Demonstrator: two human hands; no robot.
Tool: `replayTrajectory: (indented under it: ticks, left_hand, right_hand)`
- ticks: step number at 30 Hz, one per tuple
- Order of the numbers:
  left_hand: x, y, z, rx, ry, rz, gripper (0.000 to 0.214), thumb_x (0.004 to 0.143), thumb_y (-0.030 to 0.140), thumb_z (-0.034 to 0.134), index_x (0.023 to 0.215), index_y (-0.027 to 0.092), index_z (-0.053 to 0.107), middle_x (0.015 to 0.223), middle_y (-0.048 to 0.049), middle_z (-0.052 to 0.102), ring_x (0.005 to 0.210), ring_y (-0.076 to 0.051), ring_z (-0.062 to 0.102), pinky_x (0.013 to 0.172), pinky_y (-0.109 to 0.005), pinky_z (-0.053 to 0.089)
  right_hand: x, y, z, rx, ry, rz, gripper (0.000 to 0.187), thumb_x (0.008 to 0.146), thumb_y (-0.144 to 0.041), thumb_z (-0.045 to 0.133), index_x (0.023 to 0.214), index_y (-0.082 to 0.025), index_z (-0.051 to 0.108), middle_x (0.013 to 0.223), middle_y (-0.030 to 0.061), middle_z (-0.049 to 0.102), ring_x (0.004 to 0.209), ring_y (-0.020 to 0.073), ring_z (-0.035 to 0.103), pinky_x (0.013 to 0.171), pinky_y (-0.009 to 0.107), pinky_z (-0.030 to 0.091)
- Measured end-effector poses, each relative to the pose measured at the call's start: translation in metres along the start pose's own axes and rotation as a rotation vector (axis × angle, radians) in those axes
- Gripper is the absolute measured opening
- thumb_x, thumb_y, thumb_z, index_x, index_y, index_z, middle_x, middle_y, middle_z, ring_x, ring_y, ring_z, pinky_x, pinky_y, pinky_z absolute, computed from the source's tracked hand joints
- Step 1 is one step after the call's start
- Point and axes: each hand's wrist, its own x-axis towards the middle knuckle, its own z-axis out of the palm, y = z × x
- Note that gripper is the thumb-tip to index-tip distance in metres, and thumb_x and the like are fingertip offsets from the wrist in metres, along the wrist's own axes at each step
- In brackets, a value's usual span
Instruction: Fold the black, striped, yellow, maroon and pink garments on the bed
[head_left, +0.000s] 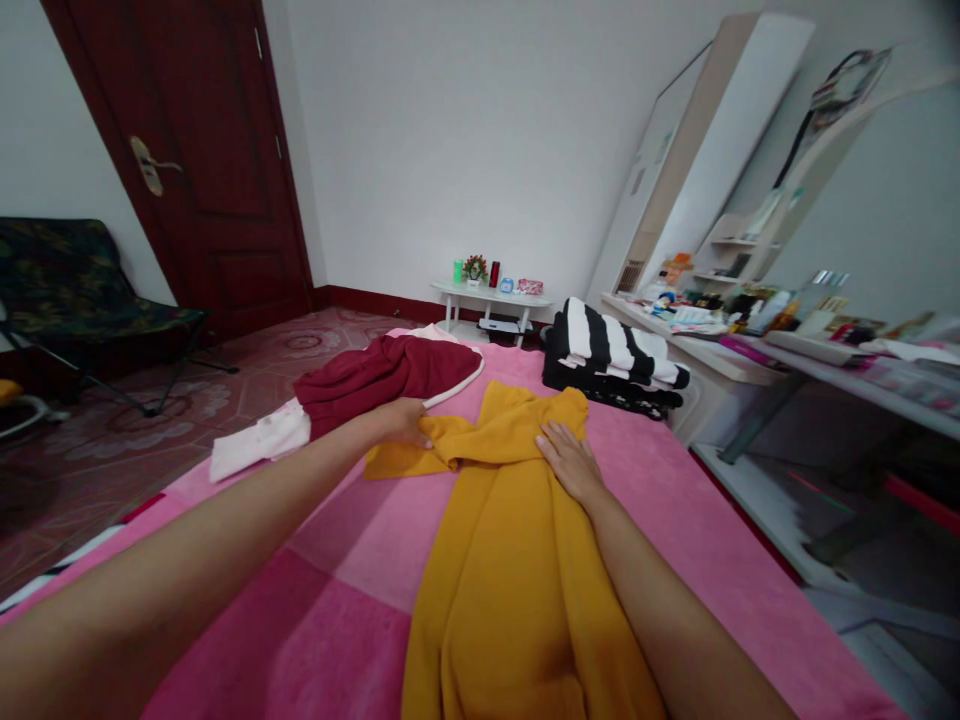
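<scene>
A mustard-yellow long-sleeved garment (510,580) lies lengthwise on the pink bedspread (345,530), its near end running out of view at the bottom. One sleeve (442,445) crosses the upper part and sticks out to the left. My left hand (405,422) is closed on that sleeve; its fingertips are partly hidden. With fingers stretched out, my right hand (570,460) rests flat on the upper right of the garment. Just beyond my left hand lies a crumpled dark red garment (382,375) with a white edge, partly over a white garment (262,442).
Folded black-and-white striped cloth (615,345) is stacked at the bed's far right. Beyond the bed stands a low white table (491,294) with small items. A cluttered dressing table (742,355) lines the right side; a camouflage folding chair (90,290) stands left.
</scene>
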Motion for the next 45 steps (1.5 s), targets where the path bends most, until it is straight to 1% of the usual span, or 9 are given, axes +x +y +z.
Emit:
replayTrajectory:
  ticks: [8,11,14,19,23,26,28,36,45]
  left_hand:
    - [0.023,0.121,-0.039,0.335,-0.018,0.122,0.011,0.051,0.016,0.072,0.061,0.016,0.068,0.055,0.0008,0.054,0.066,-0.017,0.054,0.059,-0.022,0.033]
    - [-0.006,0.177,-0.023,0.322,-0.051,0.33,0.02,0.057,0.02,0.074,0.076,0.014,0.072,0.064,0.0003,0.058,0.074,-0.018,0.057,0.065,-0.023,0.036]
    - [-0.067,0.2,0.013,0.148,-0.275,0.43,0.037,0.037,0.027,0.086,0.071,0.02,0.074,0.057,0.0022,0.06,0.057,-0.016,0.056,0.056,-0.024,0.038]
    - [-0.128,0.178,0.069,-0.078,-1.012,0.574,0.025,0.055,0.04,0.081,0.078,0.032,0.074,0.055,0.004,0.065,0.041,-0.014,0.054,0.043,-0.025,0.039]
    - [-0.083,0.141,0.093,0.063,-0.68,0.476,0.005,0.07,0.027,0.069,0.071,0.025,0.074,0.061,0.0002,0.068,0.048,-0.015,0.057,0.046,-0.023,0.039]
    - [-0.041,0.103,0.108,0.233,-0.289,0.338,0.021,0.069,0.025,0.067,0.088,0.02,0.074,0.082,-0.0068,0.07,0.07,-0.02,0.063,0.064,-0.028,0.047]
    - [-0.027,0.077,0.119,0.22,-0.229,0.391,0.038,0.072,0.029,0.067,0.109,0.02,0.069,0.108,-0.0106,0.066,0.096,-0.025,0.061,0.085,-0.033,0.046]
    - [-0.029,0.035,0.133,0.137,-0.282,0.469,0.042,0.089,0.027,0.046,0.131,0.025,0.053,0.139,-0.0078,0.047,0.128,-0.023,0.042,0.109,-0.04,0.029]
    - [-0.063,0.032,0.075,0.171,-0.615,0.54,0.043,0.086,0.014,0.048,0.126,0.028,0.057,0.148,-0.0055,0.035,0.133,-0.023,0.035,0.109,-0.041,0.028]
  right_hand:
    - [-0.005,0.013,-0.003,0.666,0.29,0.047,0.057,0.084,-0.064,0.04,0.1,-0.018,0.069,0.113,0.0084,0.067,0.111,0.0232,0.059,0.101,0.038,0.041]
    - [-0.005,0.015,-0.004,0.845,0.361,0.077,0.061,0.08,-0.069,0.041,0.095,-0.016,0.069,0.105,0.0111,0.07,0.103,0.0246,0.063,0.097,0.039,0.044]
    - [-0.004,0.017,-0.006,0.992,0.406,0.087,0.064,0.079,-0.071,0.041,0.09,-0.014,0.069,0.095,0.0129,0.072,0.092,0.0251,0.067,0.09,0.04,0.049]
    - [-0.007,0.02,-0.008,1.023,0.424,0.109,0.062,0.081,-0.069,0.041,0.092,-0.014,0.067,0.086,0.0117,0.072,0.078,0.0225,0.068,0.083,0.038,0.051]
    - [-0.013,0.014,-0.012,0.945,0.381,0.071,0.057,0.081,-0.065,0.046,0.099,-0.014,0.066,0.09,0.0101,0.071,0.079,0.0216,0.065,0.082,0.036,0.05]
    - [-0.017,0.008,-0.015,0.801,0.26,-0.03,0.05,0.084,-0.056,0.049,0.112,-0.017,0.063,0.106,0.009,0.068,0.095,0.022,0.062,0.09,0.036,0.046]
    - [-0.018,0.006,-0.016,0.66,0.182,-0.115,0.046,0.083,-0.048,0.054,0.12,-0.021,0.06,0.118,0.0063,0.063,0.104,0.0218,0.058,0.096,0.037,0.043]
    - [-0.007,0.012,-0.008,0.381,0.144,-0.258,0.044,0.082,-0.013,0.035,0.109,-0.025,0.068,0.112,0.0037,0.064,0.109,0.0179,0.055,0.101,0.036,0.039]
    - [-0.039,0.009,-0.011,0.243,0.045,-0.356,0.055,0.083,-0.004,0.035,0.127,-0.028,0.057,0.149,0.0058,0.028,0.127,0.0209,0.043,0.107,0.041,0.035]
